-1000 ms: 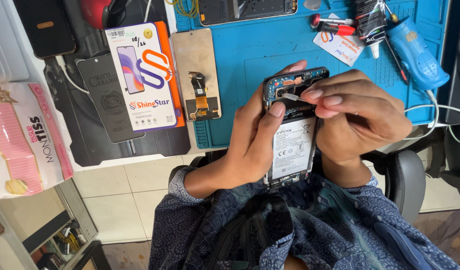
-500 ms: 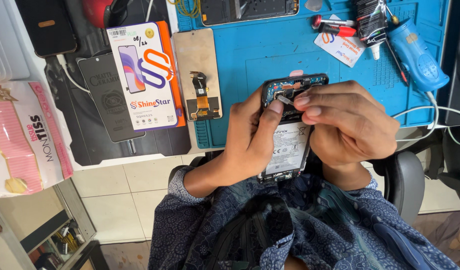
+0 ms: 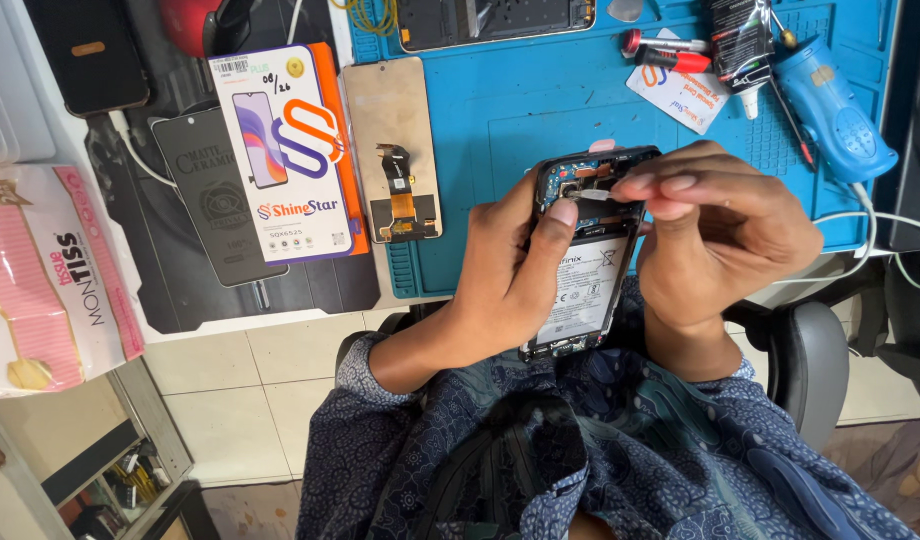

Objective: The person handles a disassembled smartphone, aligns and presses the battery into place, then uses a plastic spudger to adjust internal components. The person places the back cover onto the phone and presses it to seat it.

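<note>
I grip the opened black phone with exposed battery [image 3: 585, 270] above the blue mat [image 3: 520, 130], left hand [image 3: 510, 270] clasping it, right hand [image 3: 725, 235] pinching a thin tool at its board; a slip could tear a flex connector.

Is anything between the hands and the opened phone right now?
Nothing visible. The left hand grips the opened phone along its side, thumb on the upper board area. The right hand pinches a thin tool at that same spot, above the blue mat.
</note>
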